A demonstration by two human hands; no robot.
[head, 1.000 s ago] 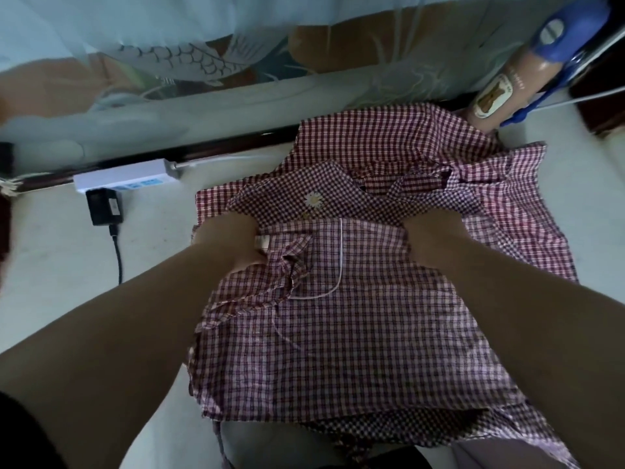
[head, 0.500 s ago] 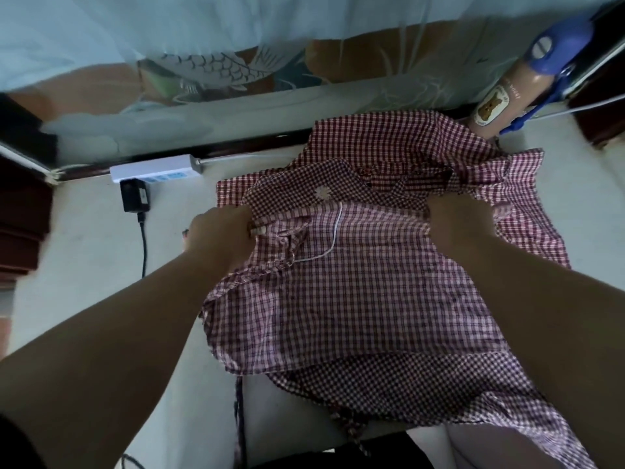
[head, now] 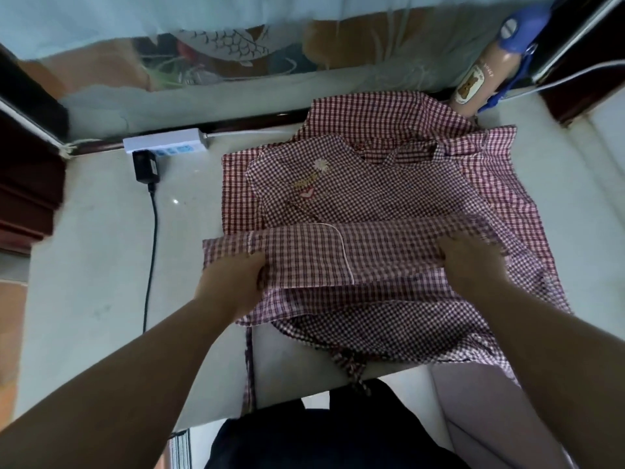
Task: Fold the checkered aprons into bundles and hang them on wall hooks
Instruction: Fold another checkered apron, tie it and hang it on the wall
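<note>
Several red-and-white checkered aprons lie piled on a pale table (head: 84, 265). The top apron (head: 338, 258), with white piping round a pocket, is folded into a band across the pile. My left hand (head: 233, 286) grips its left end and my right hand (head: 470, 265) grips its right end. Beneath it lies a finer-checked apron (head: 365, 194) with a daisy embroidery. A third, larger-checked apron (head: 372, 113) spreads at the back. A strap hangs over the table's front edge.
A white power strip (head: 165, 140) with a black adapter and cable (head: 152, 248) sits at the back left. A tan bottle with a blue cap (head: 487, 76) leans at the back right. A patterned curtain hangs behind. Dark wooden furniture stands at both sides.
Both hands have drawn the top apron's far edge toward me, folding it into a narrow band. The daisy-embroidered apron underneath is now uncovered.
</note>
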